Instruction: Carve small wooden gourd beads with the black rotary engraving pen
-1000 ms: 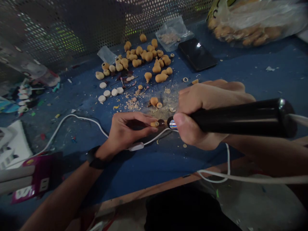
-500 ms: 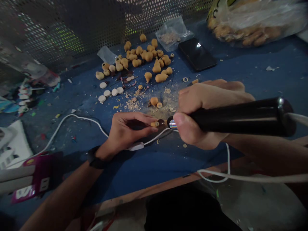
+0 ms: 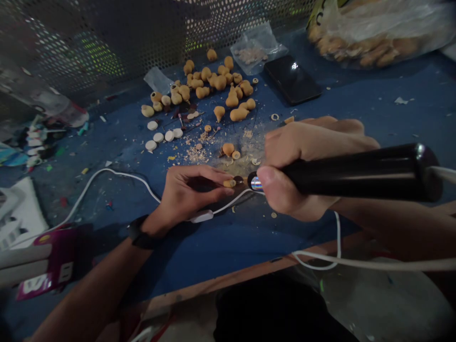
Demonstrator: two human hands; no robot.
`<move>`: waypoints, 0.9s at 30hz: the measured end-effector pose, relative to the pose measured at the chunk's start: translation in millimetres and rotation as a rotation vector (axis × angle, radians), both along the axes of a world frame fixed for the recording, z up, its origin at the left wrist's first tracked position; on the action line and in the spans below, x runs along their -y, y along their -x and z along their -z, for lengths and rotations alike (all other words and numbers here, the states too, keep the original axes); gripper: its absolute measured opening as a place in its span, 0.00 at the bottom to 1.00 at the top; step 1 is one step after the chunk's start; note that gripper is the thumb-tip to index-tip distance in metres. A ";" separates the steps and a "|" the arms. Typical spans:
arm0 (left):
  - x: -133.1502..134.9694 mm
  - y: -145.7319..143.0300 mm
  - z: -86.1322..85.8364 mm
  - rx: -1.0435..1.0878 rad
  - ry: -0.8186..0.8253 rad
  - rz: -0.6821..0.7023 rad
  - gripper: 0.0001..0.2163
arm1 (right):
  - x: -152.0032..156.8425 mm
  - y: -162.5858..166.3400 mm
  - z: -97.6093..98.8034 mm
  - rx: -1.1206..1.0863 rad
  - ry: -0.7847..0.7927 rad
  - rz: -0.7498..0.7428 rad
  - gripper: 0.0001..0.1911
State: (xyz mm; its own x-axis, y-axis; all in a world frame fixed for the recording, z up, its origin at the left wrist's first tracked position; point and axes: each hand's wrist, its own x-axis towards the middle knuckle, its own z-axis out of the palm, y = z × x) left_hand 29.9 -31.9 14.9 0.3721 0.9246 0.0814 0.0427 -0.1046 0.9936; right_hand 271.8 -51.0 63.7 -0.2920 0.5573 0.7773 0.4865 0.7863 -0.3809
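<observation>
My left hand [image 3: 181, 195] pinches a small tan gourd piece [image 3: 228, 183] between thumb and fingertips, its cut end facing right. In my right hand [image 3: 306, 142] is a black rotary tool [image 3: 370, 172], lying roughly level with its tip pointing left. A small dark disc [image 3: 238, 181] at the tool's tip is right beside the gourd piece; whether they touch I cannot tell. Just beyond the fingers lie a cut gourd [image 3: 228, 150] and a small ring-shaped piece [image 3: 235, 155].
Several small gourds [image 3: 219, 83] are heaped at the back near the perforated metal screen [image 3: 142, 42]. A black phone [image 3: 292, 80], white discs [image 3: 169, 136] and a bag of gourds [image 3: 374, 47] lie around. White cable [image 3: 107, 170] crosses the blue table [image 3: 199, 247].
The rear end of the rotary tool has shifted very slightly right. My left hand and the gourd piece have stayed in place.
</observation>
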 end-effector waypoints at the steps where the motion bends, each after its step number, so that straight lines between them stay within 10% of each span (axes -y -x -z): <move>1: 0.1 0.0 -0.3 0.000 0.002 0.002 0.17 | 0.2 -0.1 0.3 0.004 -0.004 0.014 0.14; 27: 1.4 2.2 1.9 -0.006 -0.020 0.012 0.17 | 5.8 -0.3 -1.4 0.022 0.006 0.100 0.14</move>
State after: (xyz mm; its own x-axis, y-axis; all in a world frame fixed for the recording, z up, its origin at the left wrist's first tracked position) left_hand 27.7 -33.3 13.1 0.3841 0.9181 0.0976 0.0471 -0.1251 0.9910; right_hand 272.0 -56.8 65.1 -0.2516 0.5892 0.7678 0.5705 0.7312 -0.3741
